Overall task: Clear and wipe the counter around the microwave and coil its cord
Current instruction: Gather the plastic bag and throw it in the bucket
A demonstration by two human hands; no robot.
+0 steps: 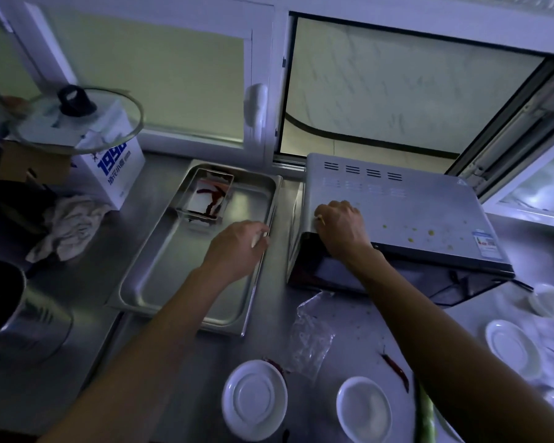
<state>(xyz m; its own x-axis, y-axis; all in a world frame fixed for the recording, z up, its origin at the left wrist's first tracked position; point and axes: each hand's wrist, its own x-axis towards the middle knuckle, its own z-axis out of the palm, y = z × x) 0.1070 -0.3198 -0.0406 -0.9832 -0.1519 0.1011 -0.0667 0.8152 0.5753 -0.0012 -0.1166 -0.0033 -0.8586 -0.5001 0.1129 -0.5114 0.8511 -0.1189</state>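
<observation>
The silver microwave [406,212] stands on the steel counter [179,362] by the window, its top speckled with yellow spots. My right hand [341,227] rests on the microwave's front left top corner, fingers curled over the edge, with a thin stick-like thing at the fingertips. My left hand [237,247] grips the right rim of a large steel tray [160,282]. Inside the tray lies a small rectangular tin [205,195] with red chili pieces. A crumpled cloth [68,225] lies to the tray's left. The cord is hidden.
Two white saucers [255,399] [363,409] sit at the front, more saucers [514,346] at the right. A clear plastic bag [311,334] and dried red chilies [395,370] lie on the counter. A white box [115,167] under a glass lid [77,119] stands at back left, a steel pot [10,308] at left.
</observation>
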